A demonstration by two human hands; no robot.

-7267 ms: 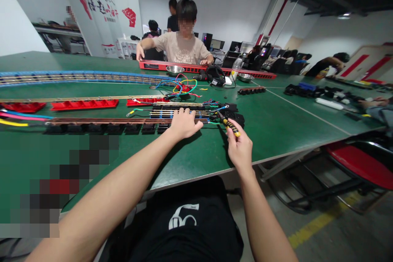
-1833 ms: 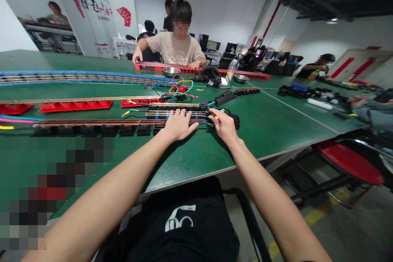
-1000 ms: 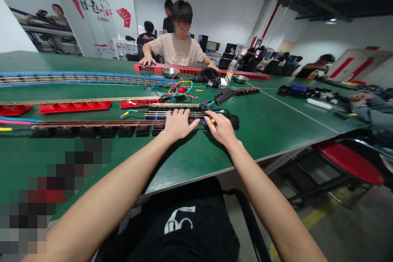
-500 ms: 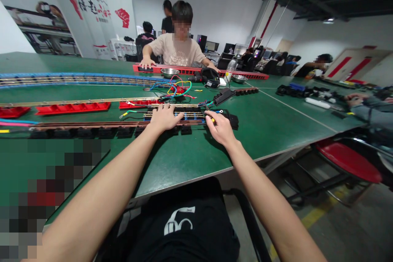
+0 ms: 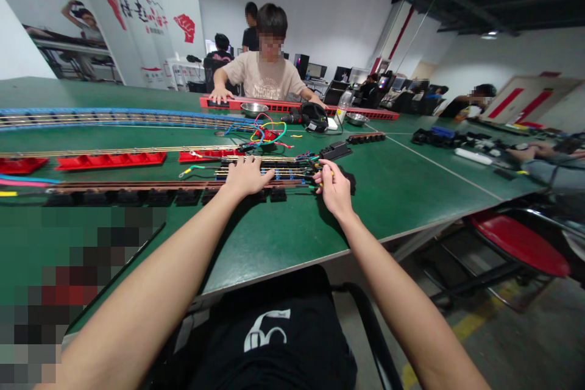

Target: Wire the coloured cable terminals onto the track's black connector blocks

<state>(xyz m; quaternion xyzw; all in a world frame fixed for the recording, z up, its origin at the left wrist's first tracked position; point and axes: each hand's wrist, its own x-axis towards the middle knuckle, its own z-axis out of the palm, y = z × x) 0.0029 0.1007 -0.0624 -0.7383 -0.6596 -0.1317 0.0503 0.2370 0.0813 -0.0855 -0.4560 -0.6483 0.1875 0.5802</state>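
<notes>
My left hand (image 5: 247, 176) lies with spread fingers on the metal rods of a track-like assembly (image 5: 286, 173) with black and blue supports. At the assembly's right end, my right hand (image 5: 334, 187) has its fingers curled round a thin wire with yellow on it (image 5: 327, 174). Copper-coloured bars (image 5: 137, 186) on black supports run left from beneath my left hand. Behind them are red plastic supports (image 5: 112, 161) under brass rods. A short wire with a ring terminal (image 5: 194, 168) sticks out left of my left hand.
Coloured wires (image 5: 269, 133) lie behind my hands, near a metal bowl (image 5: 255, 109) and a black power tool (image 5: 313, 117). Across the green table (image 5: 384, 207), a person holds a long red rail (image 5: 361, 111). Another person's hands show at right. A blue track (image 5: 114, 118) curves at left.
My right hand has moved slightly right and turned, its fingers now more curled round the wire. My left hand stays in place on the rods.
</notes>
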